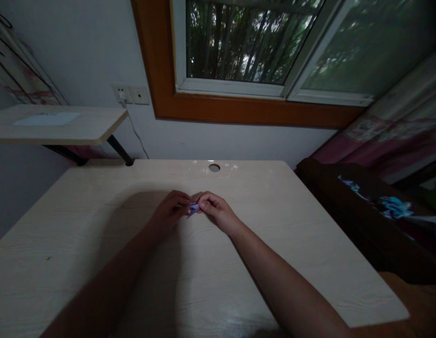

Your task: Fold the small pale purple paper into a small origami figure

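Observation:
Between my two hands, just above the light wood-grain desk (239,263), is a small folded piece of purple paper (193,208) with a pointed lower tip. The fingers of my left hand (169,210) pinch its left side. On the other side, the thumb and fingers of my right hand (216,210) close on its right end. Fingertips cover much of the paper, so its full shape is hidden.
A raised shelf (108,127) on black legs stands at the back left, with a white sheet (47,119) on it. A round cable hole (214,167) lies near the desk's back edge. Right of the desk, blue-and-white items (394,206) rest on a dark surface.

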Demonstrator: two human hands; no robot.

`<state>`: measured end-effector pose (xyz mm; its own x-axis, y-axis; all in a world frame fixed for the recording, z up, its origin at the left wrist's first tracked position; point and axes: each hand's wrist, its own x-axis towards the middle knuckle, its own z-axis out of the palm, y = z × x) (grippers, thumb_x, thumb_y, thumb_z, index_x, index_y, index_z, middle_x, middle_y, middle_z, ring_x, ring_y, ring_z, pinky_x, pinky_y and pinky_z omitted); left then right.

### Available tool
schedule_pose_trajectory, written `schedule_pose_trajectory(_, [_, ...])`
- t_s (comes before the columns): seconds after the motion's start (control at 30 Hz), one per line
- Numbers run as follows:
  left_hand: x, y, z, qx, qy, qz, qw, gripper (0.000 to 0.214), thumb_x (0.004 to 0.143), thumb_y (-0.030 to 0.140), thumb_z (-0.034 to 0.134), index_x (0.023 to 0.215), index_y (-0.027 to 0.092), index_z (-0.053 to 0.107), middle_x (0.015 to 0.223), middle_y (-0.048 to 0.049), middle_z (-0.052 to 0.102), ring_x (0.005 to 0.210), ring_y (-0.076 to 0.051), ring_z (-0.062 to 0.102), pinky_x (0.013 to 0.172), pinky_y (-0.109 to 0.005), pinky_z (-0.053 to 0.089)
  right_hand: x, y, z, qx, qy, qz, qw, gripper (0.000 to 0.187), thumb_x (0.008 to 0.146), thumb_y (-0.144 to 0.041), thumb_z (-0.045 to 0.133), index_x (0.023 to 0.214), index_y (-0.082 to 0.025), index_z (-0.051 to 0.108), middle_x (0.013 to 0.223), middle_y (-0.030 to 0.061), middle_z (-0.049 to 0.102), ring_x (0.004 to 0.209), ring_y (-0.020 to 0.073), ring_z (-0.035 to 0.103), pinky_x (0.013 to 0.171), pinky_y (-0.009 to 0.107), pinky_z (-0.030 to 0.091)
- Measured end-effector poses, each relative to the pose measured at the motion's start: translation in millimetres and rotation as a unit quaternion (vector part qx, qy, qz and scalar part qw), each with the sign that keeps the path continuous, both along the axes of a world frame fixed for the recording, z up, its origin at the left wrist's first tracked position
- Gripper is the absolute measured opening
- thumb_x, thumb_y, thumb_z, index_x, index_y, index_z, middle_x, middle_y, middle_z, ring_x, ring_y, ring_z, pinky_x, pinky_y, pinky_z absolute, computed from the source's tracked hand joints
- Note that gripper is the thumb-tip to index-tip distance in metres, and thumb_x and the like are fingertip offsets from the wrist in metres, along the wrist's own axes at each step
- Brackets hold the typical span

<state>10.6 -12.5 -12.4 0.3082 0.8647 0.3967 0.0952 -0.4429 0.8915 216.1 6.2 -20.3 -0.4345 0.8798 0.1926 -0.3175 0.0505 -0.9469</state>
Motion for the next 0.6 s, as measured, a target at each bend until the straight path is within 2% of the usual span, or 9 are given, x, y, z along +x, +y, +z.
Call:
schedule_pose_trajectory(0.13, [-1.4,1.0,1.2,-0.014,0.009,0.029,0.999,0.014,0.090,0.030,0.061,0.088,0.018,0.068,0.105,-0.0071,0.058,0.080,-0.013,0.060,0.068,-0.025,0.054,-0.1,-0.8,0.8,-0.003,-0.003,0.005,1.000,0.024,0.083,-0.042,0.071,0.085,-0.019,0.065,0.096,0.0052,0.065,0.078,0.0148,0.059,0.075,0.032,0.049])
schedule_pose_trajectory(0.33, [-2.7,1.4,3.9,-0.064,-0.013,0.016,0.998,0.016,0.091,0.030,0.059,0.084,0.016,0.062,0.079,-0.0024,0.061,0.071,-0.013,0.059,0.069,-0.027,0.049,-1.0,-1.8,2.0,0.010,-0.024,-0.004,1.000,0.025,0.082,-0.043,0.071,0.086,-0.019,0.065,0.096,0.0057,0.066,0.078,0.0147,0.060,0.074,0.032,0.050])
schedule_pose_trajectory(0.47, [-3.6,1.7,5.6,-0.091,-0.039,0.021,0.995,0.015,0.090,0.029,0.058,0.084,0.016,0.061,0.079,-0.0016,0.062,0.071,-0.013,0.059,0.068,-0.026,0.048,-0.2,-0.5,3.3,0.053,-0.055,-0.015,0.997,0.021,0.080,-0.039,0.075,0.086,-0.020,0.069,0.102,0.0071,0.065,0.089,0.0175,0.061,0.078,0.033,0.051])
schedule_pose_trajectory(0.6, [-4.4,2.0,6.8,-0.095,-0.044,0.003,0.994,0.016,0.089,0.030,0.060,0.083,0.016,0.061,0.079,-0.0018,0.062,0.072,-0.014,0.059,0.069,-0.026,0.047,0.9,0.7,3.5,0.069,-0.062,-0.014,0.996,0.020,0.080,-0.038,0.075,0.080,-0.020,0.069,0.099,0.0073,0.066,0.092,0.0192,0.062,0.081,0.036,0.050])
